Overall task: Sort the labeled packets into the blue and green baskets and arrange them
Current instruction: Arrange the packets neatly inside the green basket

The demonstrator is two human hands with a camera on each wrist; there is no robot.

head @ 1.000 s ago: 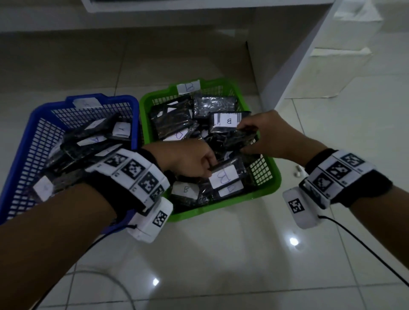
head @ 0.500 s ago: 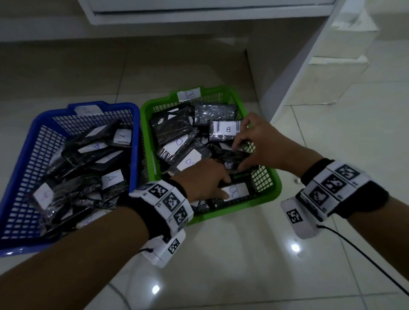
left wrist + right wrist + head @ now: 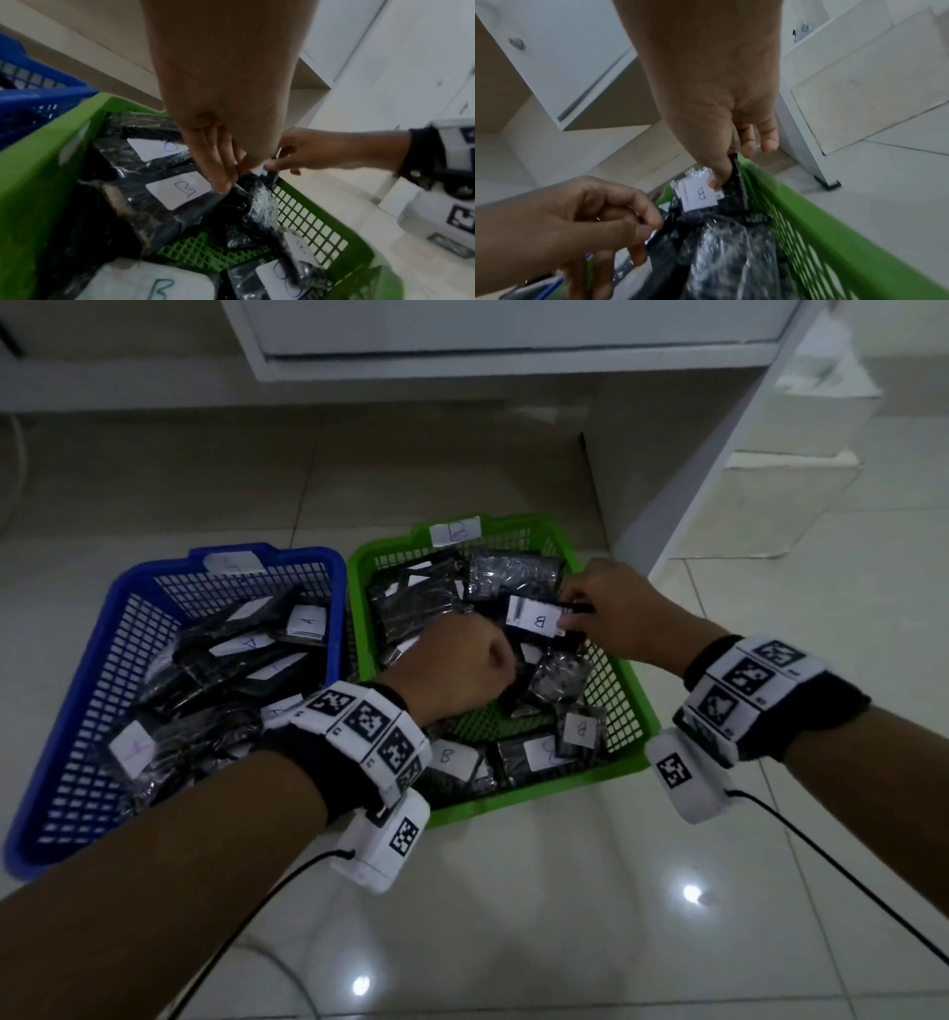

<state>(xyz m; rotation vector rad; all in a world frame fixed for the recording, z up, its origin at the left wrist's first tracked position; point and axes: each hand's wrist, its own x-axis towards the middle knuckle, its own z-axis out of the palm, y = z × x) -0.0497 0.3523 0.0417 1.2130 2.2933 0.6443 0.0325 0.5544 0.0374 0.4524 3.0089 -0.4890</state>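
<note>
The green basket (image 3: 539, 791) holds several black packets with white B labels, and the blue basket (image 3: 102, 629) beside it on the left holds several marked A. My right hand (image 3: 570, 618) pinches a B-labelled packet (image 3: 536, 621) near the green basket's far right wall; in the right wrist view the thumb lies on that packet's label (image 3: 700, 194). My left hand (image 3: 493, 654) is in the middle of the green basket, fingers curled, pinching the edge of a shiny black packet (image 3: 718, 253). Its fingertips are hidden in the head view.
Both baskets stand on a glossy white tile floor (image 3: 565, 916). A white cabinet (image 3: 513, 341) overhangs behind them, and its side panel (image 3: 708, 469) stands close to the green basket's far right corner. Black cables (image 3: 847, 886) trail from both wrists.
My left hand has moved from the B packets at the green basket's front to its middle. My right hand has shifted back and now pinches the B-labelled packet.
</note>
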